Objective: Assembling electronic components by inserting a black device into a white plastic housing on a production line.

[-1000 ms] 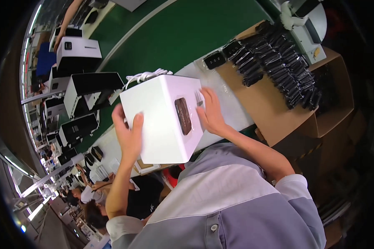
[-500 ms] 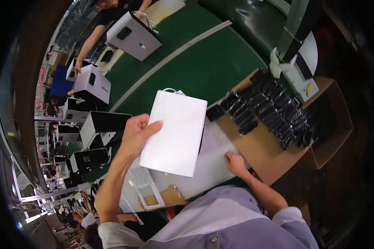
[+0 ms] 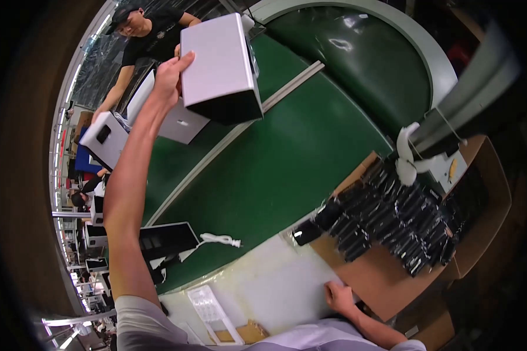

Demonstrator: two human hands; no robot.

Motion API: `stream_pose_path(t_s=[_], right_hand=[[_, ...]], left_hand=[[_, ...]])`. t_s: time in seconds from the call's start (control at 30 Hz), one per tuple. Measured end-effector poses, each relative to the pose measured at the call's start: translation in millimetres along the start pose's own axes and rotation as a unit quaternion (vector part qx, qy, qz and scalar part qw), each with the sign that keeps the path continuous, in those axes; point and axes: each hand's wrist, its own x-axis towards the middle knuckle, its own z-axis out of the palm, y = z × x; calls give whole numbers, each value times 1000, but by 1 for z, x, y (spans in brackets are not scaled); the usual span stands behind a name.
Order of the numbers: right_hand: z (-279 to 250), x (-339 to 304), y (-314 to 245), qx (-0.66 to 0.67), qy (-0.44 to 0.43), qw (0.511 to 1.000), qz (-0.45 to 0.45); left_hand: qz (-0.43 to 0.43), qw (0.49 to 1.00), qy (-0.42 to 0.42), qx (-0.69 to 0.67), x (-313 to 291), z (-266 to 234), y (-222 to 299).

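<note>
My left hand reaches far out over the green conveyor and grips a white box-shaped appliance by its left edge, thumb on the white face. The appliance is held up in the air with a black side turned toward me. Partly hidden behind it and my arm is another white appliance on the belt. My right hand is curled into a loose fist at the edge of the white-covered table, beside the cardboard; nothing shows in it.
Many black plastic-wrapped parts lie heaped on an open cardboard box at the right. A white plastic frame rests on the table. A black-fronted unit with a white plug cord sits on the belt. Across it stands a co-worker.
My left hand has carried the white appliance from above the table outward and away over the conveyor, and it is tilted now. My right hand stays by the table edge. The view has shifted.
</note>
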Motion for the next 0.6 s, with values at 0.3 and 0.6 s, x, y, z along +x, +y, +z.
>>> stream_pose_path(t_s=[0.3,0.6], right_hand=[[7,-7,1,-14,-6,1000,22],[10,2,8,-40,-36,999,-3]], left_hand=[[-4,995,59,-79,174,-73,-80],[9,979,184,83,88,-65,-108]])
